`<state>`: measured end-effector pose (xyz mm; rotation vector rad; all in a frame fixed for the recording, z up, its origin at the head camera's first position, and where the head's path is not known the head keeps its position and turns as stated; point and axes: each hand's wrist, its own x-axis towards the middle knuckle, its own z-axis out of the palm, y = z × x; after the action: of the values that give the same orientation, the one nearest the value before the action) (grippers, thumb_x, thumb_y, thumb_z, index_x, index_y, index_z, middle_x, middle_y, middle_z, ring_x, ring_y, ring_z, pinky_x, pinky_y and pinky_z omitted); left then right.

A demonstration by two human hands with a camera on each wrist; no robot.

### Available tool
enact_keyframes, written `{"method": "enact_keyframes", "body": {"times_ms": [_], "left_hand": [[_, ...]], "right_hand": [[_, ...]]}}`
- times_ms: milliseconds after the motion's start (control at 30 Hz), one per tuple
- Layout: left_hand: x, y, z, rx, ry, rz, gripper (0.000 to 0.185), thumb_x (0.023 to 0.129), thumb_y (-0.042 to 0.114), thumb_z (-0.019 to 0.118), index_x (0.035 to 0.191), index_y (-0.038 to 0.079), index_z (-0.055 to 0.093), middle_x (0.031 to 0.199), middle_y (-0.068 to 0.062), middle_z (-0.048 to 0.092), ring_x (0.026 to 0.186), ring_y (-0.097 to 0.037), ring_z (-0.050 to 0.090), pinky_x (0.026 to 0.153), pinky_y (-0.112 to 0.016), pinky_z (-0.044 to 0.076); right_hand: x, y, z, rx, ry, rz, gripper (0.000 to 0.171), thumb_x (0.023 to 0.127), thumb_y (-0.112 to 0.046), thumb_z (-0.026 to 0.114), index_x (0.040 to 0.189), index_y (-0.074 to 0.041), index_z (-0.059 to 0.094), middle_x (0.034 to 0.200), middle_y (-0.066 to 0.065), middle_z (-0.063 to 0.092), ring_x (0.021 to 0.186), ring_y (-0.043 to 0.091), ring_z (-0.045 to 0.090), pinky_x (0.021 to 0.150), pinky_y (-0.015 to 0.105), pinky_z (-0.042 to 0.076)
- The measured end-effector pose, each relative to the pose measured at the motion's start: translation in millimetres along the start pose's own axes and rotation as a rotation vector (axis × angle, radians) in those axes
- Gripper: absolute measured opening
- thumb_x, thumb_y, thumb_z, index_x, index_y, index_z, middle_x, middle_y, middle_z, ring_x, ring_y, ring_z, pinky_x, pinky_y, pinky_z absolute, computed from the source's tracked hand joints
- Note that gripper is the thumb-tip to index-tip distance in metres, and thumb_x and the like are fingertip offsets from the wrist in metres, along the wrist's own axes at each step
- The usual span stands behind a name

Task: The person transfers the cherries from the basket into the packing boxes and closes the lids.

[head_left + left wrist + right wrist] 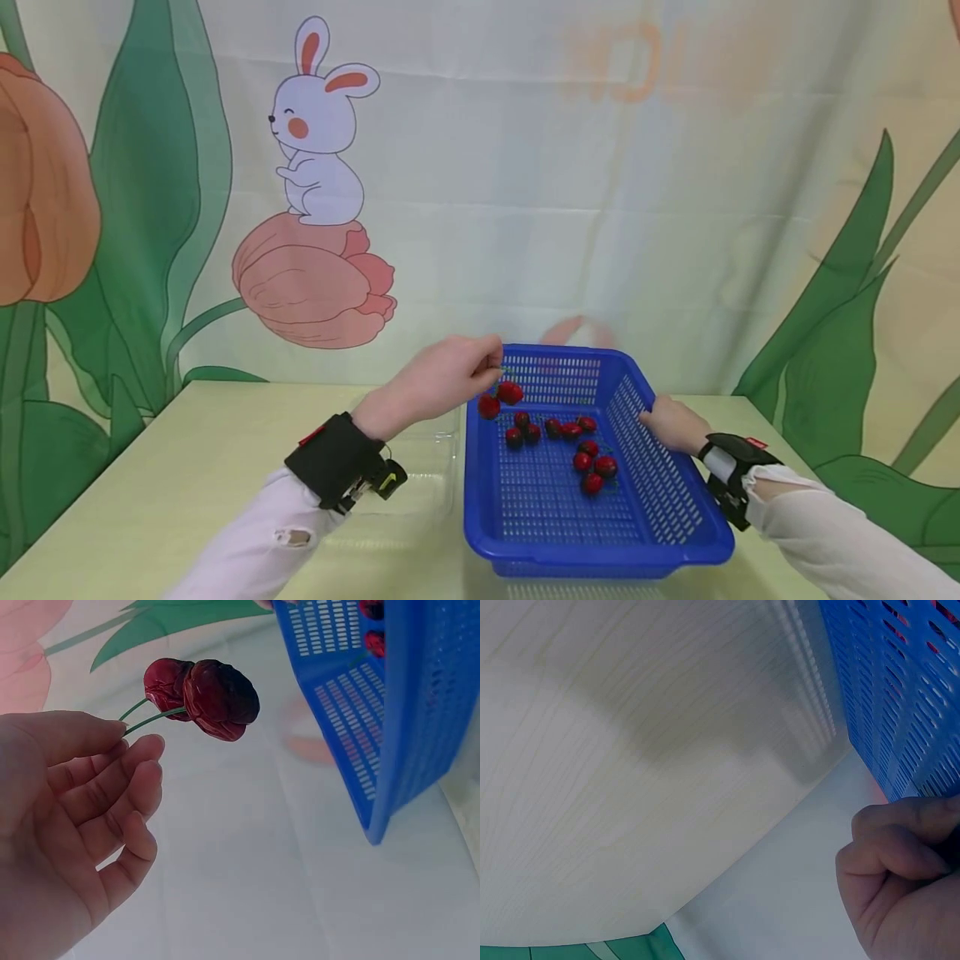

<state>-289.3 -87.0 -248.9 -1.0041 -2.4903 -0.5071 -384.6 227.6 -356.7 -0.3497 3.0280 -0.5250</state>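
My left hand [450, 377] is raised over the left rim of a blue plastic basket [667, 533] and pinches the green stems of a pair of red cherries [501, 397]. The left wrist view shows the cherry pair [202, 697] hanging from stems held between thumb and fingers [112, 772], beside the basket wall [420, 712]. Several more cherries [577, 446] lie on the basket floor. My right hand [673, 422] grips the basket's right rim; in the right wrist view its curled fingers [900, 862] sit against the blue wall [900, 697].
A clear plastic box [420, 475] lies on the pale wooden table [165, 475] just left of the basket, under my left wrist. A cloth backdrop with a rabbit and flowers [322, 192] hangs behind the table's far edge.
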Motion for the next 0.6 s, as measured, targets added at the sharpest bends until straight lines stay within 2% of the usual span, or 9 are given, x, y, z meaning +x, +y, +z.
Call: {"method": "enact_keyframes", "body": {"times_ms": [233, 600], "left_hand": [[-19.1, -14.1, -5.9, 0.043, -0.026, -0.139, 0.008, 0.071, 0.021, 0.044, 0.066, 0.019, 0.038, 0.05, 0.006, 0.037, 0.044, -0.003, 0.034, 0.04, -0.018, 0.028], [-52.3, -41.6, -4.3, 0.1, -0.091, -0.189, 0.006, 0.069, 0.019, 0.045, 0.065, 0.019, 0.04, 0.048, 0.008, 0.037, 0.042, -0.004, 0.034, 0.041, -0.018, 0.029]], "right_hand": [[-2, -4, -1, 0.016, -0.004, -0.005, 0.025, 0.075, -0.018, 0.032, 0.053, -0.005, 0.033, 0.046, 0.0, 0.026, 0.036, 0.01, 0.026, 0.033, 0.023, 0.023], [-1, -3, -2, 0.006, -0.008, -0.004, 0.024, 0.076, -0.018, 0.031, 0.057, -0.004, 0.036, 0.047, 0.001, 0.028, 0.037, 0.011, 0.028, 0.034, 0.024, 0.024]]}}
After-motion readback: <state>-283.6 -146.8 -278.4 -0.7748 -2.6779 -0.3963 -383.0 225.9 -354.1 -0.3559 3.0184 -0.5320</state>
